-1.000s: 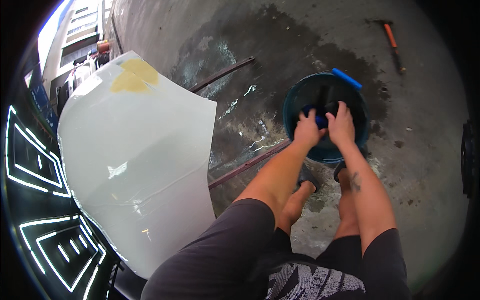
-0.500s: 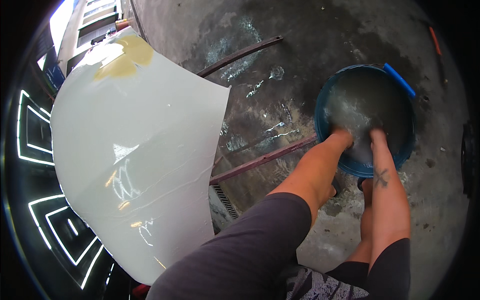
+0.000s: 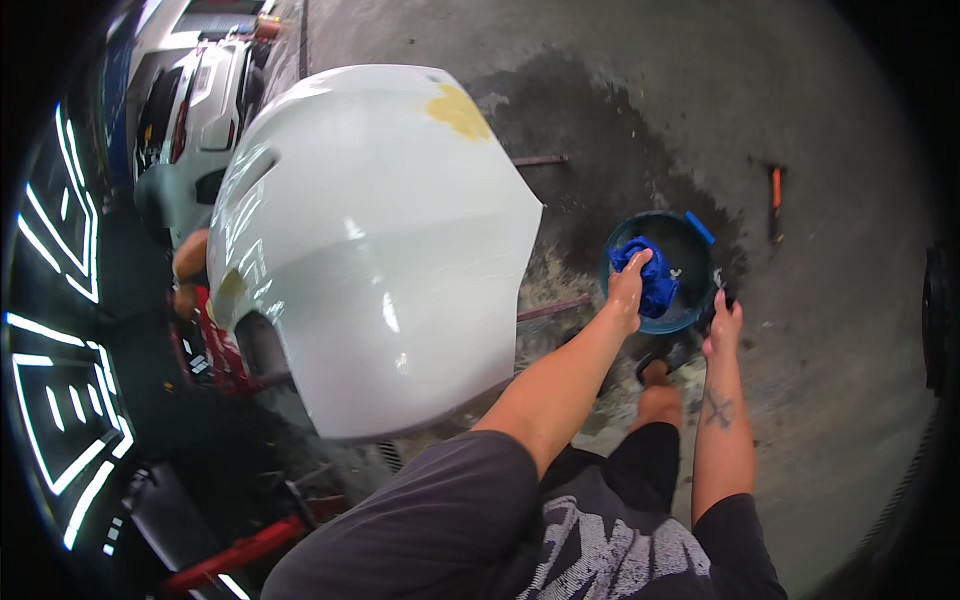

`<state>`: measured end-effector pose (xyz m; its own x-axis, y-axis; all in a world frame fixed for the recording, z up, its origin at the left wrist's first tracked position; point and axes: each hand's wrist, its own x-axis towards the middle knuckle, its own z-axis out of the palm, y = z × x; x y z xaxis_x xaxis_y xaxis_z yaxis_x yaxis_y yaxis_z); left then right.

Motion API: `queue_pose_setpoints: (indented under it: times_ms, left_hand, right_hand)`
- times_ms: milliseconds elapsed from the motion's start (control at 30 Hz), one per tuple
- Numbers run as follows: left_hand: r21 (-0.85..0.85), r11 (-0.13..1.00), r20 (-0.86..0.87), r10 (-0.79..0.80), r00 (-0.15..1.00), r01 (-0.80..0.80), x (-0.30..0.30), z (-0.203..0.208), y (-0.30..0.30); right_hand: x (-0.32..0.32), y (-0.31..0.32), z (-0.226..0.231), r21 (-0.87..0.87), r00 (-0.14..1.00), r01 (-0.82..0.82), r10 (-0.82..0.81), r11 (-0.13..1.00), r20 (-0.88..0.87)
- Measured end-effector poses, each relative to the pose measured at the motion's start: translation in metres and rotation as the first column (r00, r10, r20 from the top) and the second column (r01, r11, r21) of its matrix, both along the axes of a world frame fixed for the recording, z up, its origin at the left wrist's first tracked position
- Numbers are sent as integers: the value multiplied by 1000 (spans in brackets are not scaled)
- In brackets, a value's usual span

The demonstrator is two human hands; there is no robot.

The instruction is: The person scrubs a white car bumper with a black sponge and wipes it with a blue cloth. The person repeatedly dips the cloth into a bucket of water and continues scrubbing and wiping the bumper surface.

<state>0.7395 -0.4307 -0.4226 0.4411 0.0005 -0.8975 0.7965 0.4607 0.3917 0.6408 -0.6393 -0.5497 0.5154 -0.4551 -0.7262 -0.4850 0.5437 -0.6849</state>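
My left hand (image 3: 627, 292) grips a bunched, wet blue cloth (image 3: 656, 277) over the teal bucket (image 3: 612, 232). The bucket holds cloudy water, and a blue bar-shaped piece (image 3: 700, 228) sits at its far right rim. Just off the bucket's right side, my right hand (image 3: 725, 327) closes round a small black object (image 3: 712, 309), too covered by fingers to name. To the left rests a large white car body panel (image 3: 400, 230) with a yellowish patch (image 3: 459, 112) near its far edge; neither hand touches it.
Purple-brown stand bars (image 3: 553, 309) stick out from beneath the panel toward the bucket. An orange-and-black tool (image 3: 775, 200) lies on the wet concrete floor at right. Beyond the panel's left side another person's arm (image 3: 190, 258) shows, with a white vehicle (image 3: 215, 95) farther back.
Both hands have come up out of the water, the left with the blue cloth, the right with the black object. The view has risen and shifted, showing more of the panel.
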Motion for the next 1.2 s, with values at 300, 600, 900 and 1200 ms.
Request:
queue_pose_setpoints:
  times_ms: [300, 600, 900, 1200]
  left_hand:
    - [-641, 760, 476, 289, 830, 103, 10, 394, 77]
    - [810, 545, 582, -792, 182, -217, 94, 580, 409]
    - [827, 524, 462, -840, -283, -205, 119, 631, 598]
    - [871, 70, 198, -956, 217, -486, 140, 471, 705]
  right_hand:
    - [-97, -167, 152, -429, 990, -139, 120, 893, -70]
    - [-23, 23, 402, -891, 797, -142, 583, 431, 155]
    - [33, 476, 680, -862, 332, 69, 827, -501, -454]
    - [109, 608, 692, -447, 182, 265, 500, -854, -847]
